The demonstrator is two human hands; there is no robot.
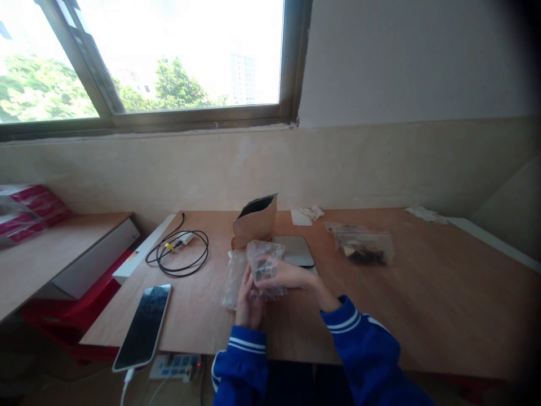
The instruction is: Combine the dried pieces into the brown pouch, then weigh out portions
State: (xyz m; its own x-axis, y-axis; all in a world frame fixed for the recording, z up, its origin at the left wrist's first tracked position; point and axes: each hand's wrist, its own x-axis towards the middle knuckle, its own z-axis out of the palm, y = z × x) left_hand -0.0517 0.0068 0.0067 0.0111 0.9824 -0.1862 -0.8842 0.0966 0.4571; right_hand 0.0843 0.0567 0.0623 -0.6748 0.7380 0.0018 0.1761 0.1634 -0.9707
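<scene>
Over the front middle of the table, my left hand [250, 301] cups a clear plastic bag [262, 254] from below, its fingers closed round it. Reaching across from the right, my right hand [291, 275] has its bent fingers on the same bag; the fingertips are partly hidden by the shiny plastic. What the bag contains, if anything, I cannot make out. More clear plastic bags [234, 282] lie flat just left of my hands. Behind them a brown paper pouch [254, 225] stands with its mouth open, beside a flat silver scale [298, 251].
To the right lies a zip bag [366, 251] with dark and pale pieces inside. Crumpled tissue [313, 213] rests near the wall. On the left are a coiled black cable [173, 275] and a phone [143, 327] overhanging the front edge. Below it sits a power strip [177, 366].
</scene>
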